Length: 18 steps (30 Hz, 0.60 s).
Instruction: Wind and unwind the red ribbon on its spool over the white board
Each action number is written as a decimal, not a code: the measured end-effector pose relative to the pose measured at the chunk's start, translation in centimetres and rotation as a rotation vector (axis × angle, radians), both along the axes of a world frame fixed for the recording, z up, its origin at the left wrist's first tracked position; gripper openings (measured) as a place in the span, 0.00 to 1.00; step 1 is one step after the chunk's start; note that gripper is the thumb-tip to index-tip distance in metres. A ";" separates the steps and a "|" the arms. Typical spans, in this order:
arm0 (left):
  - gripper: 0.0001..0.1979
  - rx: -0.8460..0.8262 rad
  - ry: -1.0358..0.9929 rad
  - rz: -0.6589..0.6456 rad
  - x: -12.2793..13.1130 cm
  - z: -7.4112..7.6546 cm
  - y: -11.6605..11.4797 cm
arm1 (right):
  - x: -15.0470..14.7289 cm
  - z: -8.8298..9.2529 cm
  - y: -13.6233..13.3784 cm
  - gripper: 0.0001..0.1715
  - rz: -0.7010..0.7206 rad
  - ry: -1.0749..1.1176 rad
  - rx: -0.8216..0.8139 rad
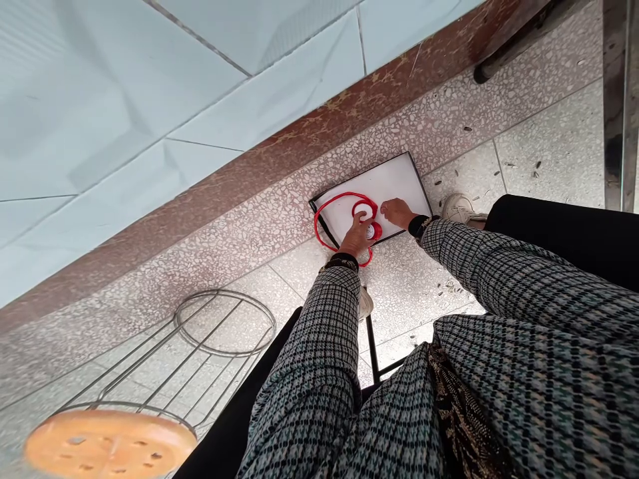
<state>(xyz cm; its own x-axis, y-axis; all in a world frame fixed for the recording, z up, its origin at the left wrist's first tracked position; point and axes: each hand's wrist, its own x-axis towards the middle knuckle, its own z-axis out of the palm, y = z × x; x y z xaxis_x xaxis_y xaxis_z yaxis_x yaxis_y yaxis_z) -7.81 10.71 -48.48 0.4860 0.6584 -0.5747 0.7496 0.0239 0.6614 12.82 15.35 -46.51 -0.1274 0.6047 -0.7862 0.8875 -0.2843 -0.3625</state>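
Observation:
A white rectangular board with a dark edge lies on the floor in front of me. A loop of red cord curves over its left side and hangs past the near edge. My left hand rests over the board with its fingers round a small red roll with a white, printed centre. Just beyond those fingers sits a red ring with a white middle. To the right, my right hand hovers at the board with its fingers curled together; anything between them is too small to see.
A wire-frame stool with an orange seat lies at the lower left. Pale wall tiles rise beyond a brown skirting strip. Dark husk-like bits dot the terrazzo floor. A metal leg stands at the right.

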 end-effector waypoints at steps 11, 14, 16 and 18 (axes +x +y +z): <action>0.34 -0.011 0.024 -0.025 0.3 0.8 0.4 | -1.4 -0.9 0.4 0.19 0.086 -0.014 0.031; 0.33 -0.019 0.040 -0.041 0.3 1.1 0.7 | -1.4 -0.7 0.2 0.19 0.068 -0.015 0.024; 0.33 -0.013 0.034 -0.049 0.2 1.1 0.7 | -1.1 -0.5 0.0 0.20 0.051 -0.004 0.021; 0.33 -0.009 0.030 -0.060 0.0 1.1 0.6 | -0.6 -0.3 0.0 0.21 0.031 0.010 0.020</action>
<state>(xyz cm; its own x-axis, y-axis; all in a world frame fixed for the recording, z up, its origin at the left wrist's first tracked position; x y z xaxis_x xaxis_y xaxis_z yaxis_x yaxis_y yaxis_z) -7.80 11.27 -47.39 0.5071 0.6233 -0.5953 0.7692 -0.0158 0.6388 12.25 15.31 -46.81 -0.1545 0.6161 -0.7724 0.8919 -0.2493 -0.3773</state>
